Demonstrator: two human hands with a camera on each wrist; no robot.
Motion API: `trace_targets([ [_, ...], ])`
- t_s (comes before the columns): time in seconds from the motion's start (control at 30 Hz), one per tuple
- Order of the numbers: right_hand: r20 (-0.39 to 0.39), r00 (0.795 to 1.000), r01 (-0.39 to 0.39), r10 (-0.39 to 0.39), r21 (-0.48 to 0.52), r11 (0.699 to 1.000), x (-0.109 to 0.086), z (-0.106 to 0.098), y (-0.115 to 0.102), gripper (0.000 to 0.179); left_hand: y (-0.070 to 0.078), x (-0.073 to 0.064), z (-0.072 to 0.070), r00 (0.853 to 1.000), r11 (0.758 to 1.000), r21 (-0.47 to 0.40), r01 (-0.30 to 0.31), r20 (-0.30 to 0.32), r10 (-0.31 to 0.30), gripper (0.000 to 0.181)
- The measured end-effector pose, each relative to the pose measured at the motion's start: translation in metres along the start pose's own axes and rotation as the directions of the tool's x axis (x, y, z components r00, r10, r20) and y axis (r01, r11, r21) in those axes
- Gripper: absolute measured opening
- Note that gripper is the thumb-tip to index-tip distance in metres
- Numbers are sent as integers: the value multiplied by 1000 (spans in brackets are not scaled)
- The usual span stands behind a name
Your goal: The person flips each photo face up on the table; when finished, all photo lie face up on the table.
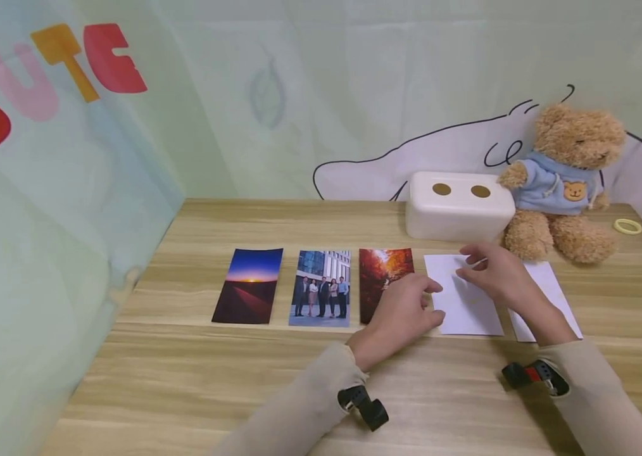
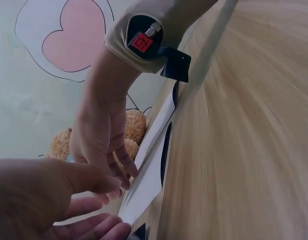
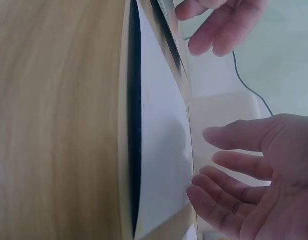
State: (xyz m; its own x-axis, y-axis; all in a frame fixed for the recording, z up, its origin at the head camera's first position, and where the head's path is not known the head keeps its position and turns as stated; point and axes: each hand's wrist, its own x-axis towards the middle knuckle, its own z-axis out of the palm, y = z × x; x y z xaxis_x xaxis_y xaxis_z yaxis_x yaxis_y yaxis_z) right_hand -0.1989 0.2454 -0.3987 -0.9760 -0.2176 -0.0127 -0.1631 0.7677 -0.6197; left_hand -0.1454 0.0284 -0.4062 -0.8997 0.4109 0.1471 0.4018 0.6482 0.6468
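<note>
Above the white, face-down card [image 1: 466, 316] my two hands face each other with fingers loosely bent, holding nothing. My left hand [image 1: 403, 313] is over its left edge and partly covers the autumn forest photo [image 1: 380, 269]. Near the card's top right my right hand [image 1: 497, 275] hovers, thumb and fingers apart; its fingers [image 3: 228, 192] look close to the card's far edge in the right wrist view. A second white card [image 1: 546, 283] lies partly under the right forearm. Further left lie a photo of several people [image 1: 321, 291] and a sunset photo [image 1: 249, 285].
A white box [image 1: 458, 212] with two round holes in its top stands behind the cards. Beside it sits a teddy bear [image 1: 563, 183] in a blue hoodie. A yellow ring [image 1: 628, 227] lies at the right. A printed curtain [image 1: 230, 95] hangs behind the wooden table [image 1: 173, 380].
</note>
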Motion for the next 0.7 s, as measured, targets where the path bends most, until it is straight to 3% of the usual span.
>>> trace_targets([
  [0.23, -11, 1000, -15, 15, 6, 1000, -2, -5, 8, 46, 12, 5, 11, 998, 993, 106, 44, 35, -48, 43],
  [0.4, -2, 1000, -24, 24, -18, 1000, -3, -8, 12, 46, 16, 5, 14, 992, 979, 191, 66, 97, -85, 53],
  [0.7, 27, 999, -42, 43, -36, 998, -3, -11, 13, 47, 16, 3, 16, 986, 976, 213, 43, 150, -76, 62],
])
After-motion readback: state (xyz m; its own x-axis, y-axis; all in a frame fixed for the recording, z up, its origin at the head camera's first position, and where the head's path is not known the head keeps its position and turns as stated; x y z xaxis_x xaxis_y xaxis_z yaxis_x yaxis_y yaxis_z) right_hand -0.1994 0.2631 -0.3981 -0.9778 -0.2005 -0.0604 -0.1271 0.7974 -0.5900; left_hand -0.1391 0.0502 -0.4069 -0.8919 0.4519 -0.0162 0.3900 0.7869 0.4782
